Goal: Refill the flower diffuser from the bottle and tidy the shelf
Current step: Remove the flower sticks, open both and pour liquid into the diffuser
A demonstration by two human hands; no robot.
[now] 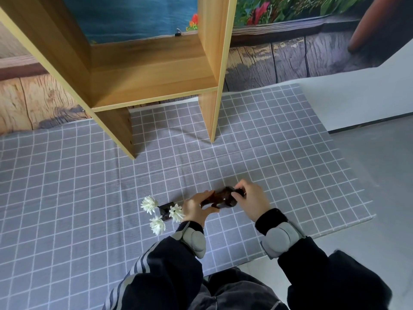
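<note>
A dark brown bottle [223,197] lies tilted between both hands, just above the grey checked tablecloth. My left hand [196,208] wraps its body. My right hand [251,199] pinches the black cap end at the bottle's right. Directly left of my left hand stands the flower diffuser [166,210], a small dark jar with three white flowers [149,204] on stems. The jar is partly hidden by the flowers.
A wooden shelf unit [156,70] stands at the back of the table on two side panels, its compartment bare. The tablecloth [67,186] covers the table; the table's right edge [348,175] drops to a grey floor. A printed backdrop hangs behind.
</note>
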